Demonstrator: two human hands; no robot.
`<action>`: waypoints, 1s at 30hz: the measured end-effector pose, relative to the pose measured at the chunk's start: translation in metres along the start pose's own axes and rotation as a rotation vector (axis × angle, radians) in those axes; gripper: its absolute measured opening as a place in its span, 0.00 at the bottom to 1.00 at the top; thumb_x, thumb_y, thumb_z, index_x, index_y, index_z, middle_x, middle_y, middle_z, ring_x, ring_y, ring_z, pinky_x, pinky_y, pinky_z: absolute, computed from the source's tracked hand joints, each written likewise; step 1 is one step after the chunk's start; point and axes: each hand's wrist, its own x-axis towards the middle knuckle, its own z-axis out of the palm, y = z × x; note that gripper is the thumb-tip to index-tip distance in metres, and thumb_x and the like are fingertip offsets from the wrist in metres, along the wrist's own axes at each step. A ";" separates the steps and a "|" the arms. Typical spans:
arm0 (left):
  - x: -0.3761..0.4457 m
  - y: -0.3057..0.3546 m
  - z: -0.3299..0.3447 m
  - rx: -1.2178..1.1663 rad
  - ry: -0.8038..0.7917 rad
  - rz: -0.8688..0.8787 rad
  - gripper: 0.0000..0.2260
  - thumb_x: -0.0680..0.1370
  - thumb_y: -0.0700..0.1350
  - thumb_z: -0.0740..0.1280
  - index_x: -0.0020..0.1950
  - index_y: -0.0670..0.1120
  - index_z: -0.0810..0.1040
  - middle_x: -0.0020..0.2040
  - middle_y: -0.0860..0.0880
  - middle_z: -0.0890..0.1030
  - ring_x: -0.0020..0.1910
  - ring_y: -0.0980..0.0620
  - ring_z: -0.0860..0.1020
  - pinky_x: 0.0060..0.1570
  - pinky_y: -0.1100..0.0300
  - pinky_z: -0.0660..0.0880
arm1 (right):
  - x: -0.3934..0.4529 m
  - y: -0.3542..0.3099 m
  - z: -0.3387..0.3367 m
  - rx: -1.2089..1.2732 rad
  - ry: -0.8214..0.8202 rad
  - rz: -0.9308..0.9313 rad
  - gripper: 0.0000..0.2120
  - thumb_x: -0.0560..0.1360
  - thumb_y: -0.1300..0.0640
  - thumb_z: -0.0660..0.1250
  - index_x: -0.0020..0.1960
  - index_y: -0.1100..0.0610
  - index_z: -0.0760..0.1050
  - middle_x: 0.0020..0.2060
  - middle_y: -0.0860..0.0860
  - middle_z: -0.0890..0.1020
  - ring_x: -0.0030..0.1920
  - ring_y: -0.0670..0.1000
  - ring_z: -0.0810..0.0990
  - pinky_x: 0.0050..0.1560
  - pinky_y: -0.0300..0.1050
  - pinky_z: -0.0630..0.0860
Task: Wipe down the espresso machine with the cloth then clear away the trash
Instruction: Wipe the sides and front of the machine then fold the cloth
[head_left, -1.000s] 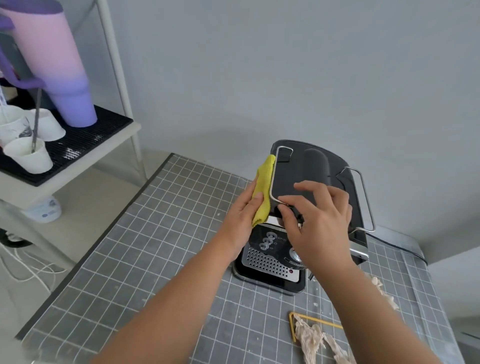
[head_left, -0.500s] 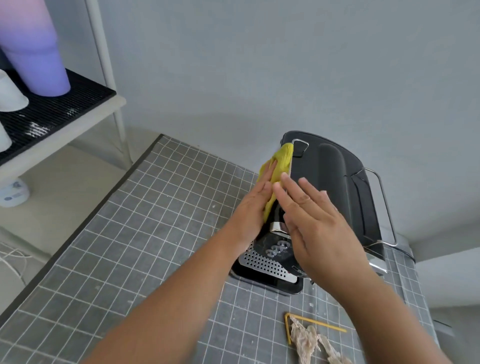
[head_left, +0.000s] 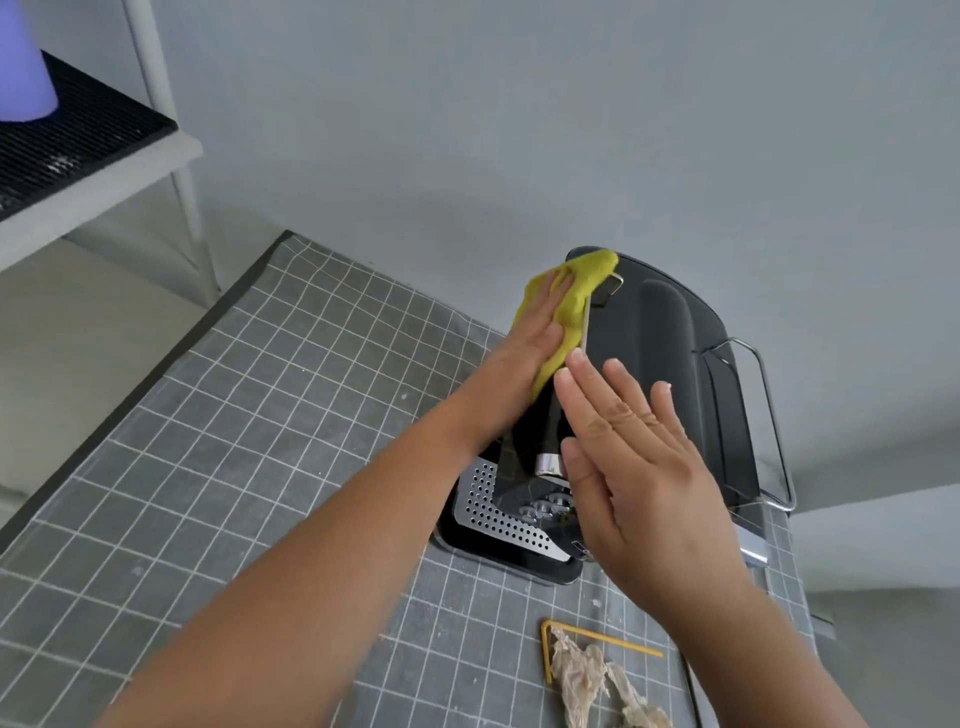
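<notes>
While the wiping step is in progress, the trash (head_left: 587, 675) lies nearest the camera on the counter (head_left: 260, 415) — a crumpled, pale wad of paper or film beside a bent yellow strip (head_left: 546, 656), both untouched and well apart from either hand.

Beyond it, the right hand (head_left: 639, 467) hovers over the front of the espresso machine (head_left: 675, 374), fingers straight and slightly spread, holding nothing. A second ago its fingertips were planted on the machine's top; half a second ago they had flattened out beside the cloth; contact with the housing cannot now be confirmed.

Further on, the left hand (head_left: 524, 358) presses the yellow cloth (head_left: 566, 306) flat against the machine's left side, fingers extended over the fabric. Over the last second the cloth has travelled from the middle of that side up to the rear top corner — its upper fold now wraps over the top edge.

Judgement: the left flank is nearly covered; the top, the front panel and the perforated drip tray (head_left: 498, 514) remain to be wiped before the trash is cleared.

No brand, label or writing is legible. The buttons above the drip tray are too small to read, and the purple cup (head_left: 21, 57) on the shelf (head_left: 98, 171) at far left carries no visible marking.
</notes>
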 end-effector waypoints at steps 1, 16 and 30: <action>0.006 -0.004 -0.004 0.011 0.006 -0.022 0.21 0.85 0.53 0.49 0.79 0.57 0.53 0.79 0.62 0.52 0.77 0.65 0.49 0.77 0.53 0.47 | -0.001 0.000 0.000 0.009 -0.004 0.007 0.21 0.80 0.55 0.56 0.72 0.56 0.68 0.73 0.49 0.67 0.75 0.53 0.63 0.73 0.60 0.61; 0.013 -0.044 -0.008 0.044 0.006 0.002 0.25 0.82 0.58 0.47 0.79 0.57 0.48 0.79 0.60 0.46 0.78 0.60 0.42 0.77 0.46 0.43 | -0.002 0.001 -0.005 0.059 -0.020 0.021 0.22 0.78 0.54 0.58 0.71 0.56 0.69 0.73 0.49 0.68 0.75 0.54 0.64 0.73 0.59 0.61; -0.013 -0.149 -0.022 0.011 0.077 -0.433 0.32 0.70 0.79 0.45 0.73 0.73 0.51 0.79 0.56 0.57 0.78 0.49 0.56 0.72 0.36 0.57 | -0.002 0.002 -0.003 0.083 -0.017 0.026 0.22 0.79 0.53 0.58 0.72 0.55 0.68 0.73 0.48 0.68 0.75 0.53 0.64 0.72 0.59 0.64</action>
